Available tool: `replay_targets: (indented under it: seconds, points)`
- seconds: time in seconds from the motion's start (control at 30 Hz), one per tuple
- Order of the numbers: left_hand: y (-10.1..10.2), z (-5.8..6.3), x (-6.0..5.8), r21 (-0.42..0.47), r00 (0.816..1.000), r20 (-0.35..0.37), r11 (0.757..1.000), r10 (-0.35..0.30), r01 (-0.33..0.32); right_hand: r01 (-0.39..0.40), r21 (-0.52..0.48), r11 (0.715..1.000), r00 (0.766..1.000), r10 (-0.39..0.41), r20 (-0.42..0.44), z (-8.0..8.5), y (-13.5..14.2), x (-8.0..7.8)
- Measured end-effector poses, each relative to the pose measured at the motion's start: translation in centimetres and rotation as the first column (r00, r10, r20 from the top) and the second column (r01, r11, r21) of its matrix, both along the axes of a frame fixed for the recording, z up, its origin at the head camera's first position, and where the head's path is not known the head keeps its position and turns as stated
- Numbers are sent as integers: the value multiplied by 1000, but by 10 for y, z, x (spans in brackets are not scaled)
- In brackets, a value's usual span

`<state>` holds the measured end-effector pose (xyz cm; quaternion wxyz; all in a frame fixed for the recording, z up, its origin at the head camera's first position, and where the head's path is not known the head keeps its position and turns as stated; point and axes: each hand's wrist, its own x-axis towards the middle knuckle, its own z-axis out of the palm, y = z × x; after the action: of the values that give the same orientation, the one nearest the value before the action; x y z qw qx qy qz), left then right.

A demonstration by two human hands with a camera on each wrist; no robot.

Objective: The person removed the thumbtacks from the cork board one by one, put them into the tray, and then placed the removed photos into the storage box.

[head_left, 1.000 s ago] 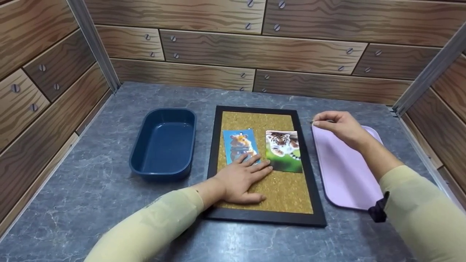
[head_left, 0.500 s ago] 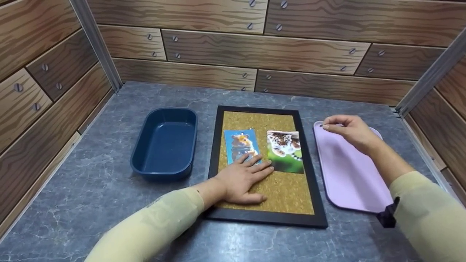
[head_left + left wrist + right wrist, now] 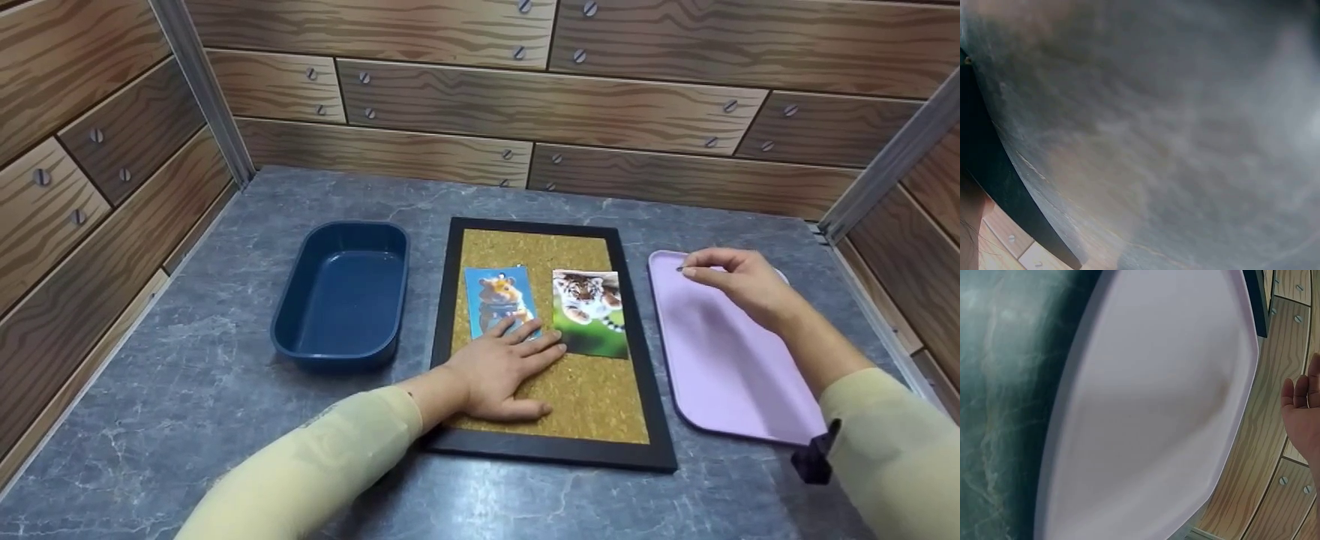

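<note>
Grey tabletop [image 3: 187, 405] bears a corkboard [image 3: 596, 397] beneath the left hand [image 3: 499, 377].

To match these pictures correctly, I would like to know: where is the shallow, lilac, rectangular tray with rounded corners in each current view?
Head: the tray is at the right, partly hidden by the right hand.
Left wrist: not in it.
Right wrist: across the middle, from top edge to bottom edge.
Shared landmark: the brown wood-plank-patterned wall with grey screws, at the top, bottom left and right of these views respectively.
</note>
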<state>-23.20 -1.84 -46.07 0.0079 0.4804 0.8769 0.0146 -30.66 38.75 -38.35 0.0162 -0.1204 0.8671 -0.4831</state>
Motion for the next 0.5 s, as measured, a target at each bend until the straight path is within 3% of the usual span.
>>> replay_targets:
  seconds: [0.5]
  points:
    - [1,0,0,-3,1000,-7,1000,-2,2,9,-9,1000,1000,-9,-6,-16,19,5]
